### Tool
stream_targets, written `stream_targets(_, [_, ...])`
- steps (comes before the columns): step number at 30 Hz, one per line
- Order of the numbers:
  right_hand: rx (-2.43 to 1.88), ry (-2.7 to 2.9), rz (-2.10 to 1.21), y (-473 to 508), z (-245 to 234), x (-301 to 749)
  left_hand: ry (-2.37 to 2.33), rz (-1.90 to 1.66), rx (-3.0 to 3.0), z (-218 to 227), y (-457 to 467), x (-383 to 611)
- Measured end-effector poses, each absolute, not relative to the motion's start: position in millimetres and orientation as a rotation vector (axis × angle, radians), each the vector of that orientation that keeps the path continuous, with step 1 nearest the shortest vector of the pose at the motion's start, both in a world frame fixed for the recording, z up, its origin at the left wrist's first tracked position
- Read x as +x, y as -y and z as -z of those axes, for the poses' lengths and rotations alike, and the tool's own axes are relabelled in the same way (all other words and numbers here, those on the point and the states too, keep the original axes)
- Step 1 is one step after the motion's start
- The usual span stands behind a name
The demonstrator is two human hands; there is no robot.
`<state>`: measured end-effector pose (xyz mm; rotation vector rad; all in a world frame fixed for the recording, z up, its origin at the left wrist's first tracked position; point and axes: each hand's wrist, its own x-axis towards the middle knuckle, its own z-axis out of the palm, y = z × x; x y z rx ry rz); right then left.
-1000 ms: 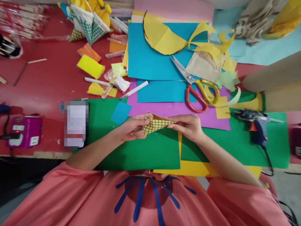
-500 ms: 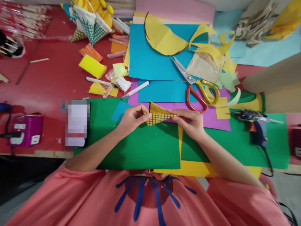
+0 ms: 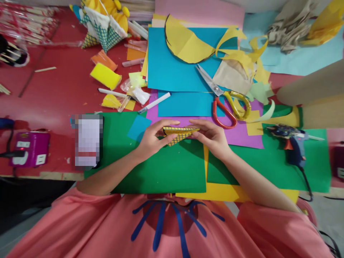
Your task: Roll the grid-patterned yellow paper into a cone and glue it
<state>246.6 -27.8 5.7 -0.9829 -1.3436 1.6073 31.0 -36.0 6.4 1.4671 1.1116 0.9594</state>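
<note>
Between my two hands is a small yellow paper cone (image 3: pixel 180 136) with a dark grid pattern, its pointed end to the right. My left hand (image 3: pixel 153 138) grips the wide end, thumb on the near side and fingers along the far side. My right hand (image 3: pixel 213 138) pinches the narrow tip between thumb and fingers. The cone is held over a green sheet (image 3: pixel 161 172). Just beyond my right hand lie scissors (image 3: pixel 219 92) with one red and one yellow handle, on blue and purple sheets.
A glue gun (image 3: pixel 295 143) rests at the right, near a cardboard cylinder (image 3: pixel 314 89). At the left are a phone (image 3: pixel 88 139) and a purple box (image 3: pixel 29 148). A yellow half-circle (image 3: pixel 188 43) lies on a blue sheet (image 3: pixel 172 71). Patterned cones (image 3: pixel 107 28) stand at the back left.
The cone has turned and flattened in my hands. My left fingers have moved over its wide end, and my right hand has shifted slightly left.
</note>
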Motion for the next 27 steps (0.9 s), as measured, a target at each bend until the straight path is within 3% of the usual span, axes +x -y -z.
stream_targets(10, [-1.067, 1.12, -1.754, 24.7, -2.1, 241.9, -1.154, -1.114, 1.674, -2.0, 40.2, 36.6])
stream_targets(27, [-1.056, 1.045, -1.76, 23.8, -1.2, 240.9, -0.905, -0.96, 1.912, -6.5, 39.4, 32.7])
